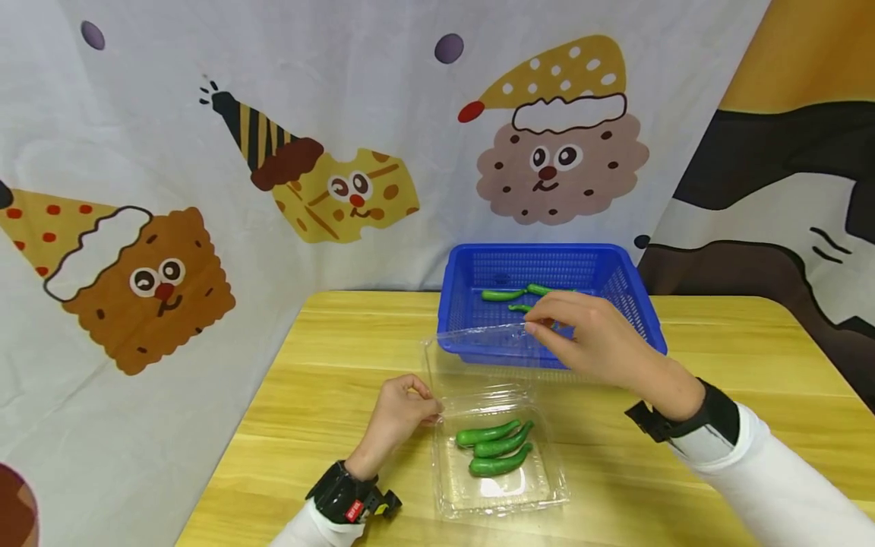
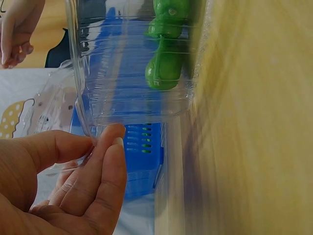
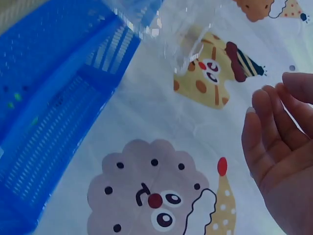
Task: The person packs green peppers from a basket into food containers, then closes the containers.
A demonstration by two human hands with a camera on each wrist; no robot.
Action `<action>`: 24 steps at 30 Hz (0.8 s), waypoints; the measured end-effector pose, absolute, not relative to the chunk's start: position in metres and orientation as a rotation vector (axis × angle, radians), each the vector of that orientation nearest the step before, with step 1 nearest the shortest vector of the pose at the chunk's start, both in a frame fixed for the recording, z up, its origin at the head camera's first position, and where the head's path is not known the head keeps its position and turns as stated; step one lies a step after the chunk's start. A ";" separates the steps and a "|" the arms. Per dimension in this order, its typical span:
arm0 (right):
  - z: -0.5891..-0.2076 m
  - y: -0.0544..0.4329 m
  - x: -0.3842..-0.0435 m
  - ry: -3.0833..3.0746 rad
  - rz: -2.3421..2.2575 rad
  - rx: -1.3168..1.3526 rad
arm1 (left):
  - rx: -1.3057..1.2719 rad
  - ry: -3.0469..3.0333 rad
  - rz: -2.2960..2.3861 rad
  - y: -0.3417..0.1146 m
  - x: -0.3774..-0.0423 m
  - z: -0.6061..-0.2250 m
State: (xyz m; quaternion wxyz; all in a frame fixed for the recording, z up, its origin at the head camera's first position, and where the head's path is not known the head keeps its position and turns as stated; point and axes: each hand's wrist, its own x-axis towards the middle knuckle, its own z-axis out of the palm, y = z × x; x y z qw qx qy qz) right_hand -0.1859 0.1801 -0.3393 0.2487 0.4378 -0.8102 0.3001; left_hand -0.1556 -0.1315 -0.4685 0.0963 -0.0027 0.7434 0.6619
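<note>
On the table lies a clear plastic clamshell box (image 1: 451, 497) with three long green peppers (image 1: 502, 444) inside. Its hinged transparent lid (image 1: 472, 349) stands raised at the far side, in front of the basket. My left hand (image 1: 403, 410) pinches the box's left rim near the hinge; the left wrist view shows the thumb (image 2: 63, 147) and fingertips on that thin edge. Above the blue basket my right hand (image 1: 581, 330) hovers near the lid's upper corner. In the right wrist view its loosely bent fingers (image 3: 269, 122) hold nothing, apart from the lid (image 3: 166, 29).
The blue plastic basket (image 1: 447, 304) stands at the back of the wooden table (image 1: 328, 357) with more green peppers (image 1: 502, 295) in it, partly hidden by my right hand. A cartoon-printed cloth (image 1: 383, 68) hangs behind the table.
</note>
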 end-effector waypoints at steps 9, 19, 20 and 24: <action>-0.324 0.183 -0.213 -2.231 0.759 1.150 | 0.002 2.206 1.959 -0.133 -0.158 -0.470; -0.315 0.181 -0.244 -2.274 0.635 1.113 | 0.003 2.192 1.953 -0.134 -0.158 -0.470; -0.314 0.182 -0.248 -2.280 0.627 1.110 | 0.004 2.194 1.950 -0.134 -0.158 -0.470; -0.314 0.184 -0.265 -2.289 0.598 1.105 | 0.010 2.208 1.946 -0.134 -0.159 -0.469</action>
